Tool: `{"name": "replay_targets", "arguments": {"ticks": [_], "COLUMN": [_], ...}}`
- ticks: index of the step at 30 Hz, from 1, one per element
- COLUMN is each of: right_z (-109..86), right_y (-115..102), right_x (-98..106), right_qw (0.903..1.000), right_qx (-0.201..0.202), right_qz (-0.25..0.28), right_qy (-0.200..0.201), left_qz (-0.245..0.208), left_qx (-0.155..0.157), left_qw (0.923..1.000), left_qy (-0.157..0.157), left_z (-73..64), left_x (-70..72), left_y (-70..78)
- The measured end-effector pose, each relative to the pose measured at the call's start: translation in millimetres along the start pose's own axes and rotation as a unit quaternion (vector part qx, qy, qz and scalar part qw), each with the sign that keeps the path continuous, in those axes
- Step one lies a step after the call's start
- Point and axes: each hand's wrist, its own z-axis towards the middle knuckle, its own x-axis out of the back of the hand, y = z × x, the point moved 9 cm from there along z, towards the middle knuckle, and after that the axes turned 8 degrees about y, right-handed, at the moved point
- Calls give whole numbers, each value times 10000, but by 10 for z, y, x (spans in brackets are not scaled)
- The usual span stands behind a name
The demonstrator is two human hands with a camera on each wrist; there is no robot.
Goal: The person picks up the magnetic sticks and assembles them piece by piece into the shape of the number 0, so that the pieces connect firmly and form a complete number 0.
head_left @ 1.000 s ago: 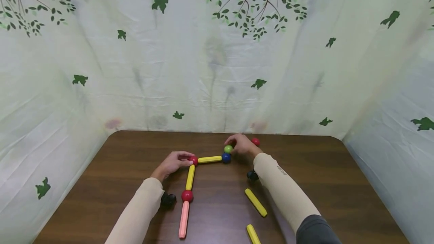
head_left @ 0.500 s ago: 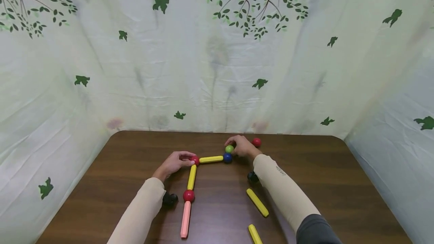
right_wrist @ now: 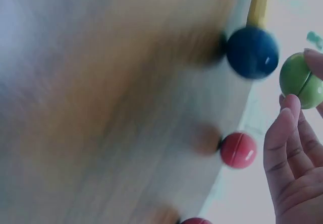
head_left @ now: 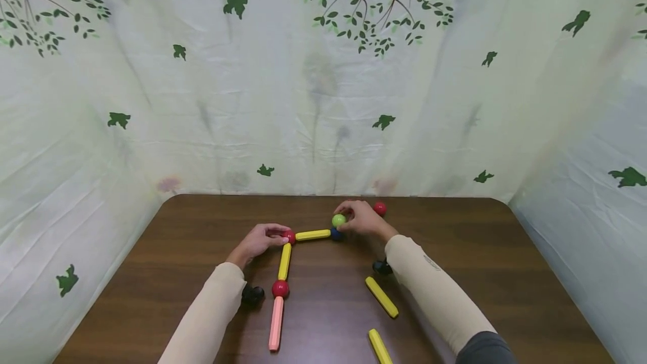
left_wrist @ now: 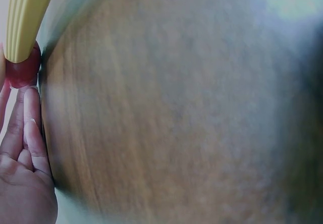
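Observation:
My left hand (head_left: 259,243) pinches a red ball (head_left: 288,236) at the bend of a chain of sticks and balls. From that ball a yellow stick (head_left: 312,235) runs right to a blue ball (right_wrist: 252,52). Another yellow stick (head_left: 285,262) comes toward me to a second red ball (head_left: 280,289), followed by a pink stick (head_left: 276,323). Between thumb and fingers my right hand (head_left: 365,219) holds a green ball (right_wrist: 297,77), just above the blue ball. In the right wrist view a gap shows between green and blue. The right thumb partly covers the blue ball in the head view.
Two loose yellow sticks, a farther one (head_left: 381,297) and a nearer one (head_left: 379,347), lie on the brown table (head_left: 455,274) by my right forearm. A loose red ball (head_left: 380,208) sits near the far edge. Patterned cloth (head_left: 313,100) hangs behind the table.
My right hand has shifted slightly, its thumb now overlapping the blue ball in the head view, with the green ball still held. The left hand stays on its red ball.

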Motion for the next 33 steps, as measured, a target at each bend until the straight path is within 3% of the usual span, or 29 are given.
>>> {"name": "replay_targets", "arguments": {"ticks": [8,15,19,22,26,33], "right_z": [-246,-470,-618,-744,-932,-1177], "right_y": [-402,-797,-1049,-1257,-1500,-1802], "right_x": [-276,-670,-946,-1148,-1398,-1715], "right_qw": [9934,9702,9428,9146,8788,8264], "right_qx": [740,1337,2000,2619,3075,3796], "right_qz": [26,155,-149,-494,-691,-1108], "right_qy": [-873,-2016,-2661,-3040,-3583,-4010], "left_qz": [18,-94,-135,-121,-116,-77], "left_qx": [-9,-175,-178,-148,-134,-104], "left_qw": [10000,9998,9997,9998,9998,9999], "left_qy": [-55,-99,-131,-106,-52,10], "left_z": [7,11,6,11,6,-18], "left_x": [13,4,-12,-8,0,-5], "left_y": [16,47,38,25,24,41]}}
